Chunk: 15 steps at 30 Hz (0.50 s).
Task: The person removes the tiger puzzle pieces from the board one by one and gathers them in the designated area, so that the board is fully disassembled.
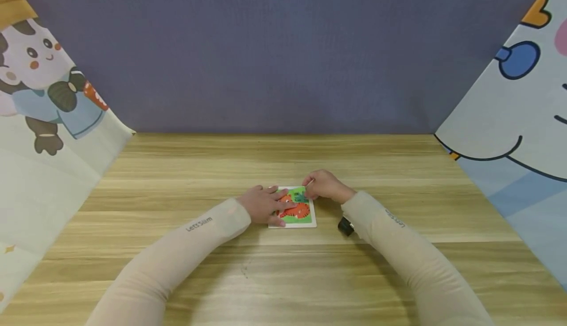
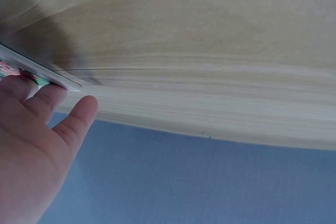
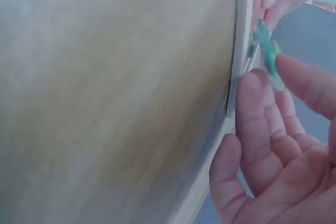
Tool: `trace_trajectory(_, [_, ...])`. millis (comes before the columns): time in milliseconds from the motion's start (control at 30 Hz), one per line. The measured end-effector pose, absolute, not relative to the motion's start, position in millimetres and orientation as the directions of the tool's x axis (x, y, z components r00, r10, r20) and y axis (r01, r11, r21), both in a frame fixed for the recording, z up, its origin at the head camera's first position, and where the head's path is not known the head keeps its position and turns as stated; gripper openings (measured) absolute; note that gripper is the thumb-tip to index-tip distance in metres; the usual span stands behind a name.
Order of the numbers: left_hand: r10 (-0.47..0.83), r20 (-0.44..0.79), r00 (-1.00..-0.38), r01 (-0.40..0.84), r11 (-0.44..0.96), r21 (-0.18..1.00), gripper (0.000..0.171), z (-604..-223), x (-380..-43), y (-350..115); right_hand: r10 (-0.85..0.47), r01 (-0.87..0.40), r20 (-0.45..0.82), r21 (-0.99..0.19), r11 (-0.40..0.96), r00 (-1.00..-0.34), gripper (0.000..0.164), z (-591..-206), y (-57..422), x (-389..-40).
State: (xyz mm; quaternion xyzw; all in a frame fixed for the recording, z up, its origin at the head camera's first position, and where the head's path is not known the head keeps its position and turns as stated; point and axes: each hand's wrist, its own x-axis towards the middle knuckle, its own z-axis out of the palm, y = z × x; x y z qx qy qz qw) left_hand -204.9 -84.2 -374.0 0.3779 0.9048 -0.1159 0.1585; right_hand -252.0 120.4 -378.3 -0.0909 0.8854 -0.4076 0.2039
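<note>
A small square jigsaw puzzle (image 1: 305, 211) with a white frame lies on the table, showing an orange striped animal on green. My left hand (image 1: 261, 205) rests on its left part, fingers spread and straight across the picture. In the left wrist view, fingertips of that hand (image 2: 37, 135) touch the board near its rim (image 2: 67, 83). At the puzzle's upper right corner, my right hand (image 1: 327, 185) pinches a thin green puzzle piece (image 3: 269, 53) between thumb and fingers. The right wrist view shows the piece tilted up at the board's edge (image 3: 240, 40).
The wooden table (image 1: 283, 277) stretches around the puzzle on every side. A dark blue-grey panel (image 1: 283, 55) rises behind it. Cartoon-printed sheets stand at the left (image 1: 66, 168) and right (image 1: 478, 114). A small black device (image 1: 345, 226) sits at my right wrist.
</note>
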Motion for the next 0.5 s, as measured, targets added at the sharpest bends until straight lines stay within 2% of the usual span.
trace_trajectory(200, [0.645,-0.370,-0.668,0.720,0.686,-0.104,0.063,-374,-207,-86,-0.342,0.018,-0.283,-0.792,0.610,-0.896,0.020,-377,121,-252])
trace_trajectory(500, [0.660,-0.369,-0.655,0.734,0.671,-0.103,0.064,-378,-208,-81,-0.376,-0.009,-0.237,-0.836,0.549,-0.896,0.028,-379,134,-254])
